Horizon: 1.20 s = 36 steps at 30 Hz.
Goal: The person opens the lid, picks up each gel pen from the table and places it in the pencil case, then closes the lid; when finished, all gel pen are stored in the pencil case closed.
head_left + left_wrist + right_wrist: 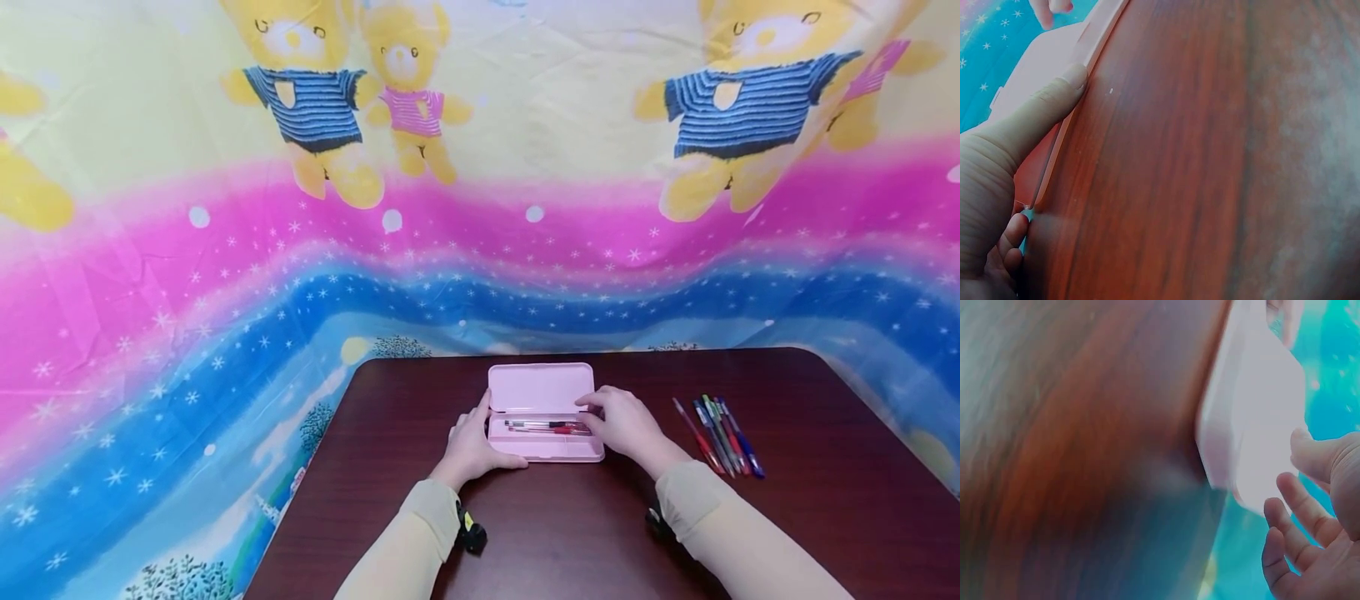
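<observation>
A pink pencil case [540, 387] lies on the table with its lid raised at the back. Several pens [546, 427], black and red among them, are in its rear compartment. My left hand [471, 446] holds the case at its left end, its thumb [1054, 103] along the front wall. Over at the right end, my right hand [628, 423] reaches across the rim near the lid and the pens' ends. In the right wrist view its fingers [1297, 500] are spread and loosely bent, and no pen shows among them.
To the right, several pens [720, 437] with red, green and blue parts lie side by side on the dark brown wooden table [555, 525]. A curtain [480, 208] printed with bears hangs behind the table's far edge.
</observation>
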Each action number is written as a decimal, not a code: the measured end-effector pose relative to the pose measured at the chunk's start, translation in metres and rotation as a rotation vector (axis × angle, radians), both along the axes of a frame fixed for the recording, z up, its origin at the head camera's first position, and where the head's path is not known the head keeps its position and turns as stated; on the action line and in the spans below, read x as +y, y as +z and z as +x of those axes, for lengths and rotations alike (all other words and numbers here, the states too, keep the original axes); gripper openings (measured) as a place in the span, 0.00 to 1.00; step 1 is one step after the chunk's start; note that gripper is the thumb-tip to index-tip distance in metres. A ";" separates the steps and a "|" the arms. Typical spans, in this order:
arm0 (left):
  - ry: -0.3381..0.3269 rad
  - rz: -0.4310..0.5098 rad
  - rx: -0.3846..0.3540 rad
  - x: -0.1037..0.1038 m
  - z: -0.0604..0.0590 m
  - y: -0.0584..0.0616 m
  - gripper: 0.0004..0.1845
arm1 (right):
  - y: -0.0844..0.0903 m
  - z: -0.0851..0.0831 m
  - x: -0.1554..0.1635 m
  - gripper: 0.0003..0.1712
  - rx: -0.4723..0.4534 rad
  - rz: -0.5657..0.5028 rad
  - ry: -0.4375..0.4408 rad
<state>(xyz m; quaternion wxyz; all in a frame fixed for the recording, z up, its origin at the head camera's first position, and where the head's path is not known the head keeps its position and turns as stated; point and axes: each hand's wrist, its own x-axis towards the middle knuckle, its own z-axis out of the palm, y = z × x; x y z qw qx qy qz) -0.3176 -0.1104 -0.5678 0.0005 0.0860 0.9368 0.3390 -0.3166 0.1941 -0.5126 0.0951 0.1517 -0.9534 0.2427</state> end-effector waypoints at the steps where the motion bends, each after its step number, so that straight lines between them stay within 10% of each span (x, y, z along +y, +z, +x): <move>1: -0.002 0.001 0.003 0.000 0.000 -0.001 0.84 | 0.002 0.001 0.005 0.16 0.020 -0.011 -0.008; 13: -0.012 0.011 0.004 -0.002 -0.002 -0.003 0.83 | 0.014 0.023 0.088 0.24 0.110 -0.069 -0.231; 36: -0.012 -0.001 0.013 -0.003 -0.006 -0.006 0.84 | -0.020 0.052 0.203 0.35 -0.286 0.009 -0.419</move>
